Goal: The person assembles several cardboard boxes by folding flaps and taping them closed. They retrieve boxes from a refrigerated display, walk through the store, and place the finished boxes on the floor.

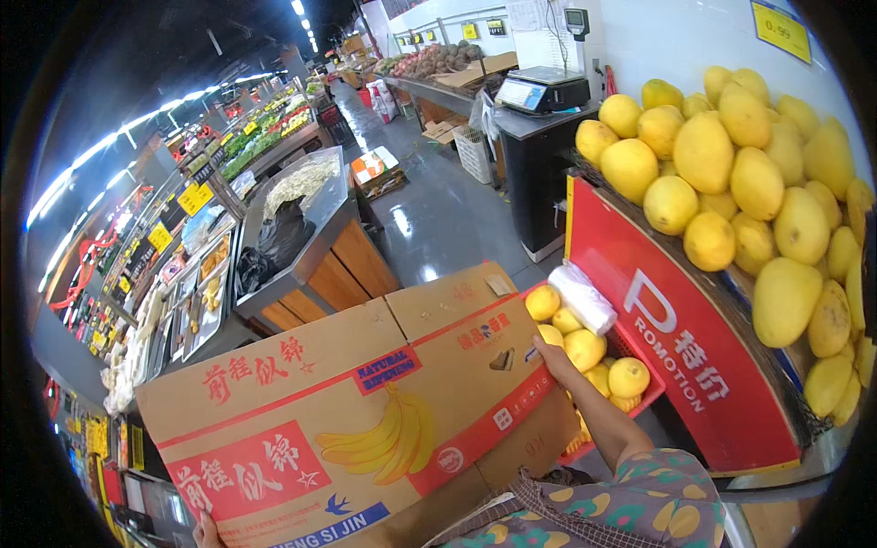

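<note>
A large flattened cardboard banana box (356, 342), brown with red panels and a printed bunch of bananas, spreads across the front of my view. My right hand (552, 356) grips its right edge, fingers out of sight behind the board. At the lower left corner my left hand (207, 530) holds the box too; only part of it shows. Just beyond the right edge, a red crate (650, 393) holds yellow melons (585, 349) and a roll of clear plastic bags (583, 299).
A red sign board (667, 320) fronts a heap of yellow melons (731, 173) on the right. Beyond it, a scale (544, 89) sits on a dark counter (539, 173). A wood-sided display stand (333, 274) is at the left, and a grey floor aisle (438, 219) runs between.
</note>
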A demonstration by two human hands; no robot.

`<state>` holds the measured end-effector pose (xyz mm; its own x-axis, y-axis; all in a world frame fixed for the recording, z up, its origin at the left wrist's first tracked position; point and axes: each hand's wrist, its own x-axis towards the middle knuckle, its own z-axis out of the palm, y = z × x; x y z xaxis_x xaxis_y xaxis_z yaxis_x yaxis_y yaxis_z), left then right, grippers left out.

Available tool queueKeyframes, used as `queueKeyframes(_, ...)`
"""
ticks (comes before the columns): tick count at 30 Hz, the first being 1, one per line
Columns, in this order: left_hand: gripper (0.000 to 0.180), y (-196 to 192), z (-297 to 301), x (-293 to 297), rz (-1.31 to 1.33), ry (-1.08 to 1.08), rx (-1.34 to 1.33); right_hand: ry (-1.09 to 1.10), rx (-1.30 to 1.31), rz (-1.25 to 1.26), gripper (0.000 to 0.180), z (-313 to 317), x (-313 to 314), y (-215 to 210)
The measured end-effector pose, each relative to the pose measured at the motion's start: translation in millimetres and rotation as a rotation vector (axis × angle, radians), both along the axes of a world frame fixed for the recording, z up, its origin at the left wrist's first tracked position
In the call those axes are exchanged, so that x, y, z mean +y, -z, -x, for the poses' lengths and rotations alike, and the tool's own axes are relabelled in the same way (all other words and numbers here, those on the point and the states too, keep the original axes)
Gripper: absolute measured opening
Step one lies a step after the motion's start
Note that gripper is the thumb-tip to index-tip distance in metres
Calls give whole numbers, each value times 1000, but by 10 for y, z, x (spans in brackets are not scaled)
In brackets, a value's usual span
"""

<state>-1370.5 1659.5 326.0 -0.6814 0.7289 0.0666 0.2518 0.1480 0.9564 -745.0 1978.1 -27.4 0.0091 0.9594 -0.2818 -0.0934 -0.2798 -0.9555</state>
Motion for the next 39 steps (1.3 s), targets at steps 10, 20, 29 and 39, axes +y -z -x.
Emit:
queueKeyframes(10, 36, -302, 611, 3911, -18, 285, 8, 376, 39, 121, 64, 657, 2121, 61)
queueKeyframes(20, 40, -466, 226, 8269, 86, 447, 101, 586, 283, 66, 71, 723, 4515, 490)
queueKeyframes(29, 46, -610, 183, 11029, 256, 399, 97, 473, 83, 282, 82, 557, 7992, 626)
queueKeyframes(39, 50, -223, 107, 14287, 222, 458, 31, 506, 53, 292, 84, 251, 10837, 368)
